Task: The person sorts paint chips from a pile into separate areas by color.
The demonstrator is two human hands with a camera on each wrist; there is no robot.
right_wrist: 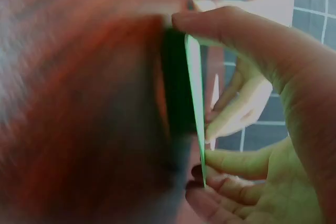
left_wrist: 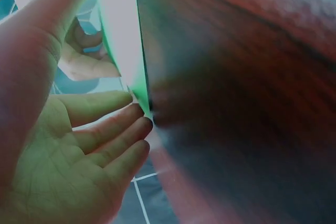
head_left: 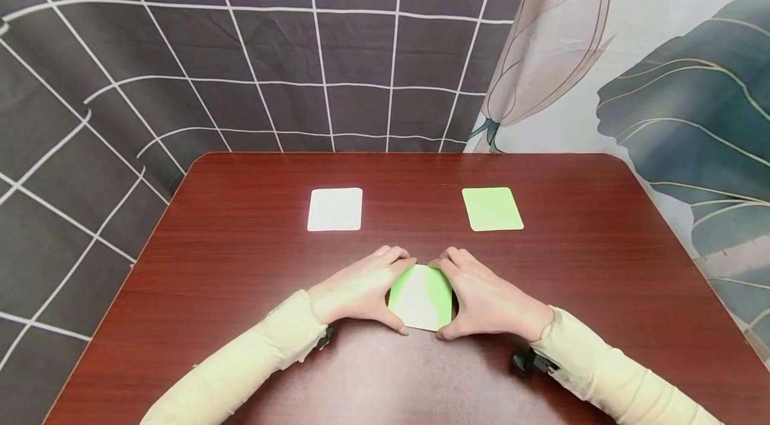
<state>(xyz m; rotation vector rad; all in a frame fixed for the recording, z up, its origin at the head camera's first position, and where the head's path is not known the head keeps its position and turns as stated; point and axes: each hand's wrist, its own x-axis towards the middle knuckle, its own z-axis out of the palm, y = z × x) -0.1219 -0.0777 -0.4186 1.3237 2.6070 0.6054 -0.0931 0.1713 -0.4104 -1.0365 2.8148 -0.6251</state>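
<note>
Both hands on a green card near the front of the counter.

Left hand and right hand set at the two sides of the green card, thumbs at the near edge, fingertips curled to the far edge, pinching it between them just above the brown counter. Farther back, well apart, a white card and another green sheet, both flat.
</note>
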